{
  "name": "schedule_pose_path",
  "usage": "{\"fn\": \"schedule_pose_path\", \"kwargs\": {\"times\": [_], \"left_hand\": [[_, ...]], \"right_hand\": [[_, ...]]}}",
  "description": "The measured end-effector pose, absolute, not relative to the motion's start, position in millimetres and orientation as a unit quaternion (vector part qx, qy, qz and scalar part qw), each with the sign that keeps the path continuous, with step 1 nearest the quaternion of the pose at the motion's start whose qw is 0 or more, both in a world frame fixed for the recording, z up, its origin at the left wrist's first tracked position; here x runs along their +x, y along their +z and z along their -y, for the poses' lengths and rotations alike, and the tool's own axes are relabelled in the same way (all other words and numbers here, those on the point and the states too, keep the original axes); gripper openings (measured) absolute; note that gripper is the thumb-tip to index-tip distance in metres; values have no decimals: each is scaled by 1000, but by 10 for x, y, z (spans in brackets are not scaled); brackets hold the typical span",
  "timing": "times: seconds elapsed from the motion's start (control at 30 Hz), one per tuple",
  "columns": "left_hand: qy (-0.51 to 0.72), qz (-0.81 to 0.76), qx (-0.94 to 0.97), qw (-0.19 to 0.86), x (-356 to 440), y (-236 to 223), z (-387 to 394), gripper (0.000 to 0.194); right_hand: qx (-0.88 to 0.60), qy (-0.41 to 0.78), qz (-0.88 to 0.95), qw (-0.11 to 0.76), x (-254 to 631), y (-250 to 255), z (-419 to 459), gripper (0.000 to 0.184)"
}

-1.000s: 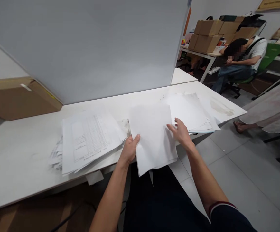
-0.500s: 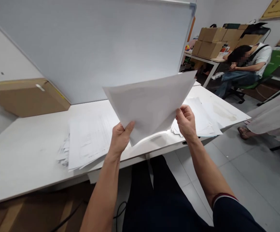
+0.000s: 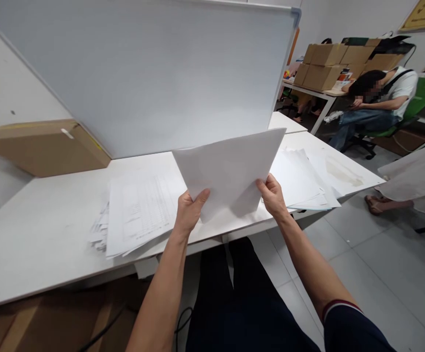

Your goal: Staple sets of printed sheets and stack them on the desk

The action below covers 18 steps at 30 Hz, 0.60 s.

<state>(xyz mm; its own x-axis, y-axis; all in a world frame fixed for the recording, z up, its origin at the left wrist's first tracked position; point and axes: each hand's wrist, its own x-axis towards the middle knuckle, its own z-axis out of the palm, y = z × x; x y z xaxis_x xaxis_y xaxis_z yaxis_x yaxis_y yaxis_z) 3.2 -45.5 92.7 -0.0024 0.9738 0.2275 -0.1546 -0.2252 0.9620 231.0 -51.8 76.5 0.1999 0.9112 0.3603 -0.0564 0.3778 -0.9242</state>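
Observation:
Between my two hands a white sheet of paper [image 3: 230,168] stands tilted above the table; whether it is one sheet or several I cannot tell. My left hand [image 3: 191,211] grips its left edge, thumb on the near face. At the right edge, my right hand [image 3: 272,194] pinches it with the thumb in front and the fingers behind. To the left lies a pile of printed papers [image 3: 139,215], its lower sheets sticking out unevenly. Another stack of white papers [image 3: 298,181] rests on the table right of my right hand.
A whiteboard [image 3: 154,78] stands on the back of the white table [image 3: 51,230]. A cardboard box [image 3: 47,149] leans at the left. Further right, a seated person [image 3: 384,102] bends forward near stacked boxes [image 3: 322,63]. Light fabric [image 3: 421,171] and a foot appear at the right.
The sheet has come down toward the table and stands less spread out. My right hand has moved left and slightly down, closer to my left hand.

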Motion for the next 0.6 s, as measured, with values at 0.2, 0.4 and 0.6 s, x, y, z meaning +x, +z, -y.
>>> {"fn": "schedule_pose_path", "kwargs": {"times": [0.2, 0.4, 0.6], "left_hand": [[596, -412, 523, 448, 51, 955, 450, 33], [619, -400, 478, 478, 124, 898, 501, 35], [524, -453, 474, 543, 61, 656, 588, 37]], "right_hand": [[-453, 404, 523, 599, 2384, 716, 534, 43], [-544, 345, 557, 523, 2482, 796, 682, 32], [-678, 267, 530, 433, 2854, 988, 976, 28]]}}
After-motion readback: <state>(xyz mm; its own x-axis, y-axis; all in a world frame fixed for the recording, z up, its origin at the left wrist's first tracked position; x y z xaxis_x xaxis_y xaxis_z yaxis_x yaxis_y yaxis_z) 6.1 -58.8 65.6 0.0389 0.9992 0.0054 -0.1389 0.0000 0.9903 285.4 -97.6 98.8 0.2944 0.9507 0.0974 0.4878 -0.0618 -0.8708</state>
